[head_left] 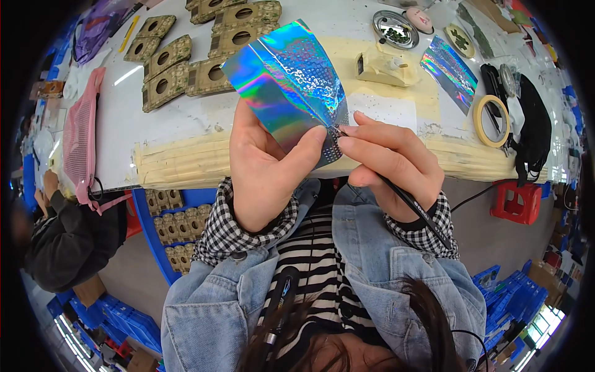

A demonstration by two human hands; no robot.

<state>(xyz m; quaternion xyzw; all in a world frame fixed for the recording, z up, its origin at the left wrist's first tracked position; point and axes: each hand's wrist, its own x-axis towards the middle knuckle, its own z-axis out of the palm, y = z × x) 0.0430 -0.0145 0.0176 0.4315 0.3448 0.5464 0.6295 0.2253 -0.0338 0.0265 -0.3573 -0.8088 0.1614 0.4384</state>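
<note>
My left hand point(266, 158) pinches the lower edge of a shiny holographic sticker sheet point(273, 93), thumb in front and fingers behind. The sheet is tilted up above the table's near edge and covered in rows of tiny pieces. Slim black tweezers point(414, 208) rest in my right hand point(396, 155), gripped between thumb and fingers. Their tip meets the sheet's lower right part, close to my left thumb. Whether a piece sits in the tip is too small to tell.
Several camouflage-patterned parts with round holes point(164, 59) lie at the far left. Farther right are a taped block point(385, 67), a round dish of small green pieces point(395, 31), another holographic sheet point(451, 73) and a tape roll point(478, 121). Another person's dark sleeve point(68, 239) shows at left.
</note>
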